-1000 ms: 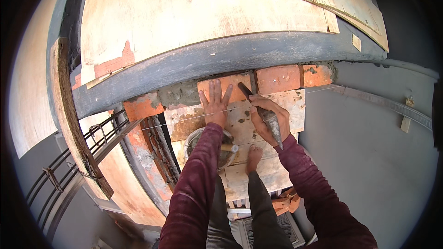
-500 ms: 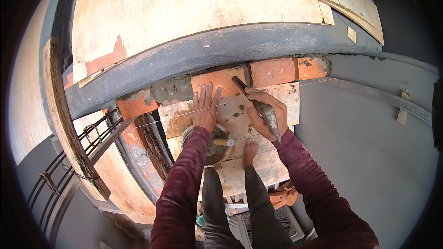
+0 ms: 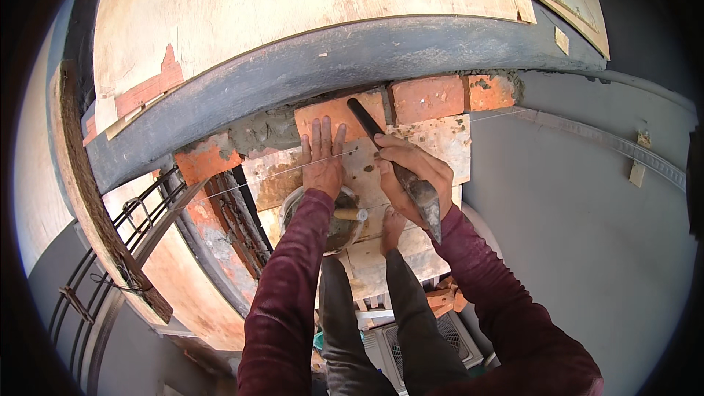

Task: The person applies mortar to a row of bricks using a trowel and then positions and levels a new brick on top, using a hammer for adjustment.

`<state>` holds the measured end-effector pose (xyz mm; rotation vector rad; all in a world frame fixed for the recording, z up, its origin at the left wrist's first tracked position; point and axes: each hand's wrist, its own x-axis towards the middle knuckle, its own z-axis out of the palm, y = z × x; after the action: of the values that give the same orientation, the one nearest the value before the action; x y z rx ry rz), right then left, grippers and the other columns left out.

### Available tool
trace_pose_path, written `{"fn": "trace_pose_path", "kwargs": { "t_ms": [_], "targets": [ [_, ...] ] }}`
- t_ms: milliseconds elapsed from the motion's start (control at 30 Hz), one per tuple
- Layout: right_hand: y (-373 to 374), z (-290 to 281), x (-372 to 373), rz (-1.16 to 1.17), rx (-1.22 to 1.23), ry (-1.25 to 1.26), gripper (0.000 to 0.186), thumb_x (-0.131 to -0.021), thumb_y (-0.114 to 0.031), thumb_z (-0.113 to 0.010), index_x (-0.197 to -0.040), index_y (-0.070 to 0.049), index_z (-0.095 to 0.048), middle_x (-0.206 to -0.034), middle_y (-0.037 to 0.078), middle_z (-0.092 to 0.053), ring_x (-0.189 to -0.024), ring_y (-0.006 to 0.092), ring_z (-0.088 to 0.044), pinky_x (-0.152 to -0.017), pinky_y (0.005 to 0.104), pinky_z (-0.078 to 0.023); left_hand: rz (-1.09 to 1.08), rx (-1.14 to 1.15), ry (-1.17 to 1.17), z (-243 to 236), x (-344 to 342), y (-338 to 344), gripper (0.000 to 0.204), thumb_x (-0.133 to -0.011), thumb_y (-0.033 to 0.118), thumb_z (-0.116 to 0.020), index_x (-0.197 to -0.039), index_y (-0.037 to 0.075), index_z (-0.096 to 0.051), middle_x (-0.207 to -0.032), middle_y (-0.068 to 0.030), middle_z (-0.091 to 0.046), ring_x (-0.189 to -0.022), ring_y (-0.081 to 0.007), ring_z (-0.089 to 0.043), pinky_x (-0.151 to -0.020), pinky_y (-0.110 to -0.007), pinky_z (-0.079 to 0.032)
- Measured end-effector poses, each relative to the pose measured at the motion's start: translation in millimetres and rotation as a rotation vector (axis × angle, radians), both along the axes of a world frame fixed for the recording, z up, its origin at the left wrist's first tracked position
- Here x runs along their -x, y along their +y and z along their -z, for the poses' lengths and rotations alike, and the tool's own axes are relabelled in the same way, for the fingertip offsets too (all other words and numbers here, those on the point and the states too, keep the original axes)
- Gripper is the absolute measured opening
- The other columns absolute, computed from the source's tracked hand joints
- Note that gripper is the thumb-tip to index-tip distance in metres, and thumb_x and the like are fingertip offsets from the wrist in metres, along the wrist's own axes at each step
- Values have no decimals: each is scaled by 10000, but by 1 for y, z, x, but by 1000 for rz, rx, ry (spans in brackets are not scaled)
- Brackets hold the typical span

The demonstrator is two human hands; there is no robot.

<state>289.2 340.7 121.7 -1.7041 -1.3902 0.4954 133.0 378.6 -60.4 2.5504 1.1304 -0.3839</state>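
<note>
Rough red clay brick (image 3: 339, 119), wet mortar (image 3: 258, 132)

Left hand (image 3: 323, 161) lies flat, fingers spread; right hand (image 3: 411, 180) is clenched in a fist

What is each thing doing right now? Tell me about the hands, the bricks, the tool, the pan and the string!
left hand: flat, fingers spread, pressing the brick.
brick: lying in the row, beside wet mortar.
right hand: closed around the trowel.
trowel: gripped, handle end on the brick, blade pointing back.
mortar pan: holding grey mortar, on the boards.
string line: stretched tight across the wall.
</note>
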Motion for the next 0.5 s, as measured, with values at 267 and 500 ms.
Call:
{"fn": "trace_pose_path", "kwargs": {
  "t_ms": [267, 500],
  "targets": [
    [3, 17, -2, 40, 82, 101, 126, -881, -10, -675, -1003, 15, -663, -1054, 207, -726, -946, 287, -737, -807, 336, -576, -16, 20, -87, 3, 5, -4, 1030, -749, 183, -709, -1610, 194, -144, -1671, -173, -74, -1550, -365, -51, -1239, -535, -88],
    [9, 35, -1, 24, 78, 67, 118, -893, 10, -664, -1009, 30, -661, -1052, 207, -722, -887, 234, -730, -764, 323, -579, -21, 90, -112, -4, 5, 2, 999, -774, 173, -698, -1610, 204, -151, -1673, -157, -74, -1552, -351, -45, -1238, -541, -93]
  ]
}}
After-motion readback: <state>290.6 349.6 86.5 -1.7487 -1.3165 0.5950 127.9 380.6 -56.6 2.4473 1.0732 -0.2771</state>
